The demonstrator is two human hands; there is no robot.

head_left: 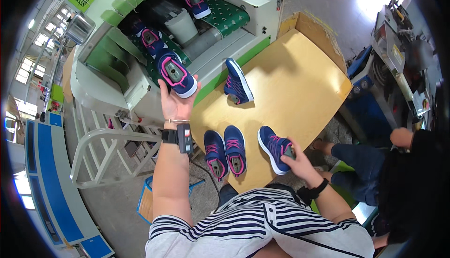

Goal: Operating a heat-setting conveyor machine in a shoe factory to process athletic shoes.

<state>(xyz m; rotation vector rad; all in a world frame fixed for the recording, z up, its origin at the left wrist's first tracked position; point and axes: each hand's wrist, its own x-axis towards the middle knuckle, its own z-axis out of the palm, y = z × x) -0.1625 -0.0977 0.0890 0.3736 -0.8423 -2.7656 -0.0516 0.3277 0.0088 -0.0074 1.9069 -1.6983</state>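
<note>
At the machine's opening, my left hand cups the white-soled heel of a navy sneaker with pink trim, thumb on one side and fingers on the other. A dark insert shows inside that shoe. Over the near right of the table, my right hand grips another navy sneaker by its heel end, its white sole turned to the left. Left of it, two navy sneakers, one left and one right, stand side by side with pink laces. Farther back, a single sneaker lies on its side.
A tan tabletop adjoins the green-and-white machine. Inside, further sneakers ride on green perforated belts. Left of the table stands a white tubular rail. A person is close by on the right, near dark equipment.
</note>
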